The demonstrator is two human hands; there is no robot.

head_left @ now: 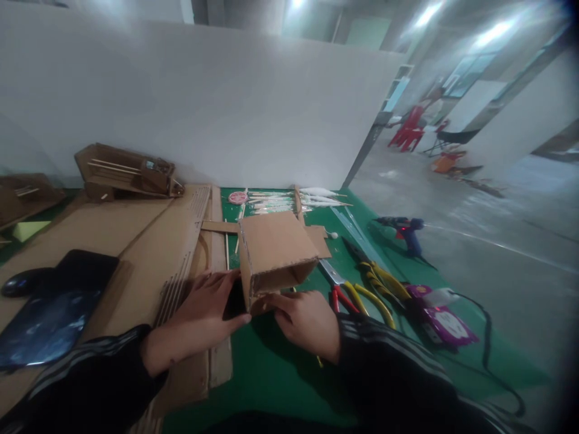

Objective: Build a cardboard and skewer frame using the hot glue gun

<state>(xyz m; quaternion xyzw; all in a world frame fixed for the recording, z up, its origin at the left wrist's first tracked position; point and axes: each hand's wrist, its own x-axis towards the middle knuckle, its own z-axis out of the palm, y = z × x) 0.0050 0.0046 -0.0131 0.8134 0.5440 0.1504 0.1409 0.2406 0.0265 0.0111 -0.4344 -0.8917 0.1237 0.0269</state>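
Observation:
A brown cardboard box [278, 244] with an open front end sits at the middle of the green work surface, between my hands. My left hand [205, 310] is at its left wall, fingers extended along the side and thumb below the near corner, steadying it. Curled fingers of my right hand [305, 316] pinch the lower front edge of the box; their tips are partly hidden by the cardboard. Just right of that hand lie scissors with red and yellow handles [357, 298]. A cardboard strip [220, 226] lies left of the box.
Yellow-handled pliers [384, 280], a purple power strip [441, 316] with a cord, and a blue glue gun [407, 232] are on the right. Thin sticks [176, 286], a phone-like dark slab [49, 325] and a cardboard model [129, 172] are left. A white panel [203, 102] stands behind.

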